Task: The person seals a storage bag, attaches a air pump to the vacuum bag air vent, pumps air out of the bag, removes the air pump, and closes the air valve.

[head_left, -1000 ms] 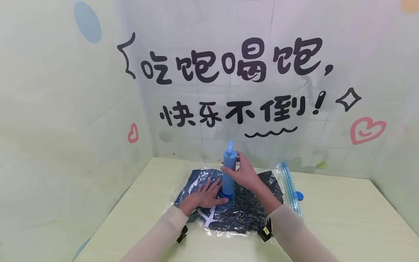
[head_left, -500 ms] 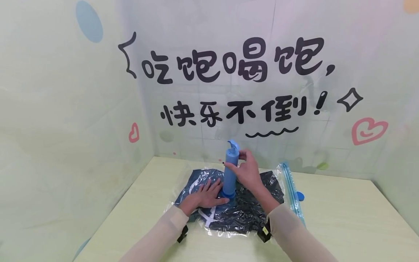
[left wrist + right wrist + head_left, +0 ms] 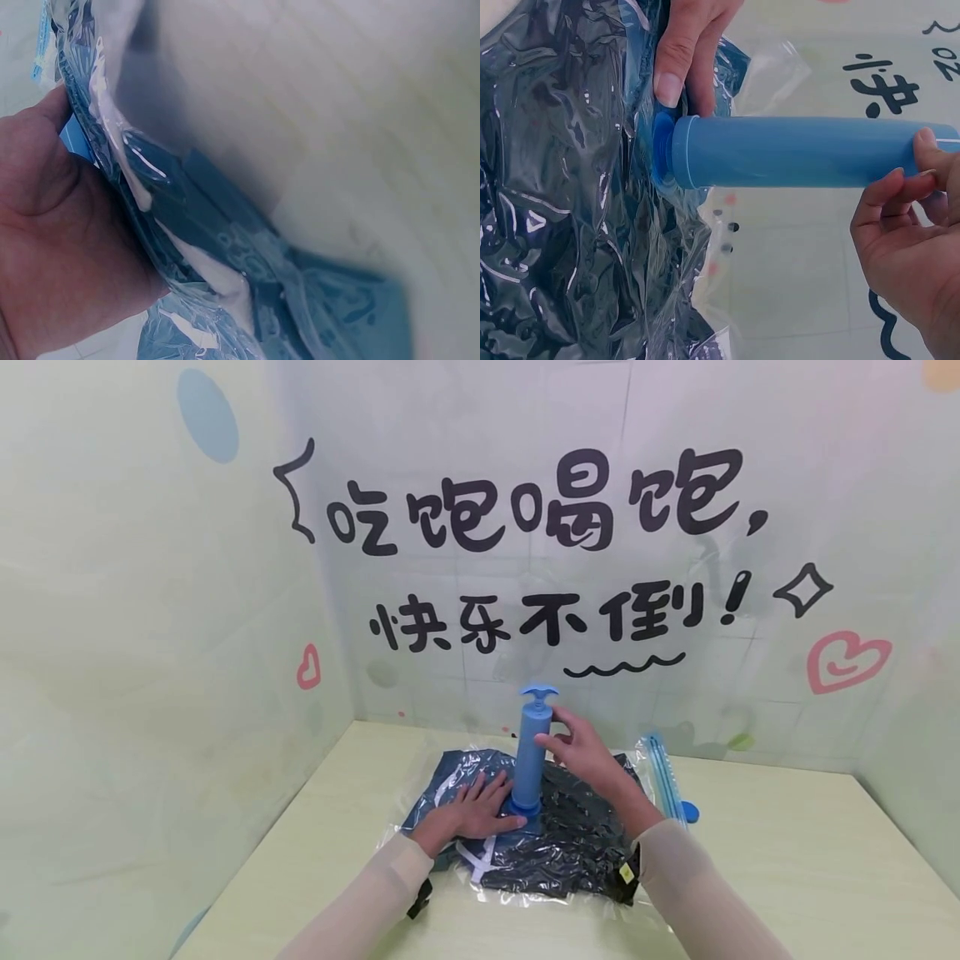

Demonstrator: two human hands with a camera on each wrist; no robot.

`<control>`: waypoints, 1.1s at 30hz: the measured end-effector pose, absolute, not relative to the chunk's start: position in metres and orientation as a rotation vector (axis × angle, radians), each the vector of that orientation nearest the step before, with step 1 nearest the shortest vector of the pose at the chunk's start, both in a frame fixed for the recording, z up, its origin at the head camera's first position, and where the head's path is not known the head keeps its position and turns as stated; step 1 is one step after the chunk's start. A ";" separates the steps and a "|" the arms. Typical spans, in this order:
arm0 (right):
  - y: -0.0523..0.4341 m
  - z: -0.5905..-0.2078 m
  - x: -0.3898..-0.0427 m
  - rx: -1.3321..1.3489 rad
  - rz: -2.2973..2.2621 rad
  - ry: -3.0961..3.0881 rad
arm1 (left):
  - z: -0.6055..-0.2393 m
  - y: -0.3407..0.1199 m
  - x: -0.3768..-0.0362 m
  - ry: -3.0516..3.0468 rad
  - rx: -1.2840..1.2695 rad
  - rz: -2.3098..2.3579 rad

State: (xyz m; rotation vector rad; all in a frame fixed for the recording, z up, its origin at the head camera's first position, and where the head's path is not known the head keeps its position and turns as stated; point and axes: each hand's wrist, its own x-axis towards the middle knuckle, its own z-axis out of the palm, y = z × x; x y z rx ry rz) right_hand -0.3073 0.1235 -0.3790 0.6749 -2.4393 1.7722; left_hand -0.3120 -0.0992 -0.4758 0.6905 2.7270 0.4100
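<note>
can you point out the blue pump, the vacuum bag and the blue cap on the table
blue pump [image 3: 531, 752]: head view, middle of its upright barrel.
vacuum bag [image 3: 570, 843]: head view, crinkled plastic over the dark clothes.
blue cap [image 3: 690, 812]: head view, its round edge showing beside the bag's zip strip.

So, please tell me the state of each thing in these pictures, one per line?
pump: upright on the bag's valve, handle down.
vacuum bag: flat on table, wrinkled, holding dark clothing.
left hand: flat, pressing the bag beside the pump's base.
right hand: fingertips touching the pump's barrel.
</note>
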 end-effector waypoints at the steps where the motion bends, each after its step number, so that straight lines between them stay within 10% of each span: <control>1: 0.125 -0.380 -0.308 0.688 1.774 -2.431 | -0.476 -0.099 -0.312 2.727 0.690 0.408; 33: 0.047 -0.407 -0.321 0.046 0.978 -2.811 | -0.463 -0.096 -0.303 2.719 0.705 0.342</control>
